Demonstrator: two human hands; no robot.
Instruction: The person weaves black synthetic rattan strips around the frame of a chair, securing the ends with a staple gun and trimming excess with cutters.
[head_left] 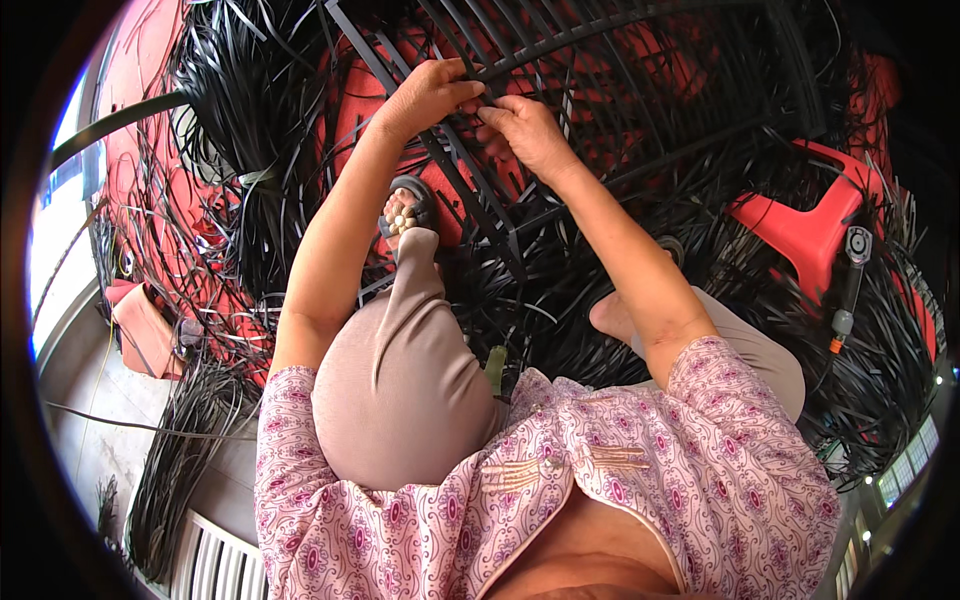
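A dark slatted frame (590,45) with long parallel bars lies tilted across the top of the view. Both my hands meet at one of its bars near the left side. My left hand (430,97) has its fingers bent around the bar, thumb toward the right hand. Close beside it, my right hand (528,133) pinches with thumb and forefinger at the same spot. Whatever thin piece lies between the fingertips is too small to make out. Loose black flat strips (530,330) lie beneath the frame and around my feet.
A big tied bundle of black strips (250,130) stands at the left, on red sheeting (350,130). At the right are a red plastic piece (810,225) and a grey handheld tool (850,285) with an orange tip. A pinkish box-like object (147,333) sits at the left.
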